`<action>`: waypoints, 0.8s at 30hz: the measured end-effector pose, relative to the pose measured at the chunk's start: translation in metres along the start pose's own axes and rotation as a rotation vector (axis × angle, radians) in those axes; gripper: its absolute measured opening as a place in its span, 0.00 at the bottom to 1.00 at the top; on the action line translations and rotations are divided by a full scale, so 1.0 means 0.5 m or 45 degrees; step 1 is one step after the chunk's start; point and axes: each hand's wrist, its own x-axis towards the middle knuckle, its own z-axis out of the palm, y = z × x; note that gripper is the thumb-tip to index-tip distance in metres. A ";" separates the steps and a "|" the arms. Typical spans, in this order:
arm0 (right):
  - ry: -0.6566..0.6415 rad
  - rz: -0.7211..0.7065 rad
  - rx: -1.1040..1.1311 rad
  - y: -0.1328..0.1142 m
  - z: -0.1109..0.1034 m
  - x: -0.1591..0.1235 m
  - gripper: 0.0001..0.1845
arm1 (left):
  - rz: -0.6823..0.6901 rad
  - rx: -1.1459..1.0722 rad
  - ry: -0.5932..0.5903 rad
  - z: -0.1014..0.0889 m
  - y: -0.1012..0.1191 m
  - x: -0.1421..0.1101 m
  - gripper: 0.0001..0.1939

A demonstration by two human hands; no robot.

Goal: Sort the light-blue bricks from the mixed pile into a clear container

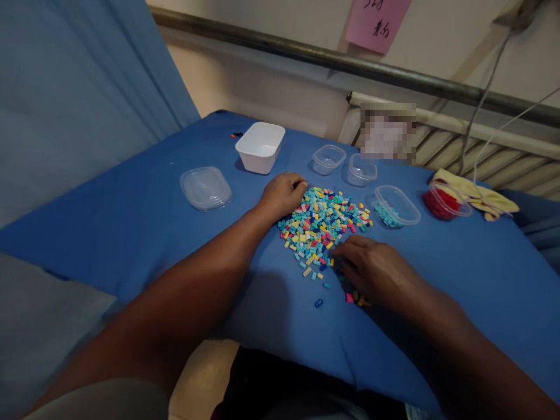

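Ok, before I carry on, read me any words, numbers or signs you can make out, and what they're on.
Pink sheet on the wall, upper line: cut off by the picture edge; the last digit looks like "8".
Same sheet, lower line: handwritten characters, too unclear to quote.
Patch by the radiator: pixelated, unreadable.
White tub and bricks: no lettering I can read.

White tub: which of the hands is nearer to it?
Left: the left hand is on the near side of the white tub, slightly right; the right hand is farther off, beside the toy brick pile.
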 end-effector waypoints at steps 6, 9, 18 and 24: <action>0.106 0.043 0.224 0.004 -0.004 0.000 0.12 | -0.044 0.001 -0.003 -0.003 0.003 -0.002 0.13; 0.313 0.157 0.392 0.022 -0.023 -0.009 0.11 | -0.056 0.016 -0.017 -0.004 0.005 -0.001 0.13; 0.984 0.451 -0.127 0.180 -0.064 -0.028 0.13 | -0.032 0.025 -0.012 -0.005 0.004 0.000 0.14; 0.885 0.390 -0.185 0.214 -0.051 -0.026 0.17 | -0.045 0.032 -0.026 -0.004 0.002 0.001 0.14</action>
